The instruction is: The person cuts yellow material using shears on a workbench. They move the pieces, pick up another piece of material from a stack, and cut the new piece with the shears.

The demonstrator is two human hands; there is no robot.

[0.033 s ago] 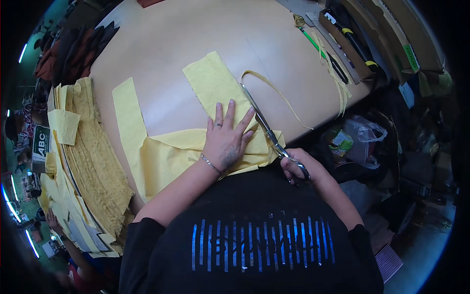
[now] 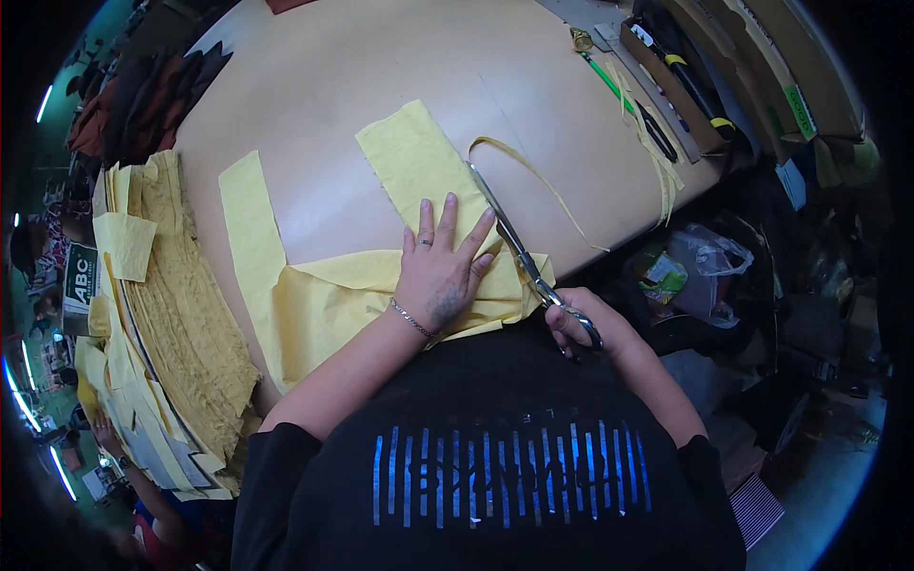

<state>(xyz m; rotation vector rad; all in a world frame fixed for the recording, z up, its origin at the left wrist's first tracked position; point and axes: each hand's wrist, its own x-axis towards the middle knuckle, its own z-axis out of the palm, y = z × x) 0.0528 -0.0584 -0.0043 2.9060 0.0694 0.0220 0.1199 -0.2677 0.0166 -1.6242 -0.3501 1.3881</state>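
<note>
Yellow cloth (image 2: 333, 295) lies on the table in front of me, folded and rumpled near my body, with two flat strips reaching away from me. My left hand (image 2: 443, 266) rests palm down on it, fingers spread, pressing near the right strip. Long metal scissors (image 2: 514, 243) are gripped in my right hand (image 2: 581, 319), fingers around the handles. Their blades lie along the right edge of that strip, pointing away from me and looking nearly closed. A thin, curling yellow offcut (image 2: 543, 176) extends from near the blade tips to the right.
A thick stack of yellow cloth (image 2: 190, 314) stands at the left, loose pieces on top. Dark and rust-coloured cloth (image 2: 143, 105) lies behind it. At the far right are a green pen (image 2: 605, 81), thin offcuts (image 2: 657, 176) and a cardboard tray (image 2: 666, 86). Plastic bags (image 2: 709, 271) sit below the table edge.
My hands, the scissors and the cloth stay where they were. At the far left, another person beyond the stack has shifted slightly.
</note>
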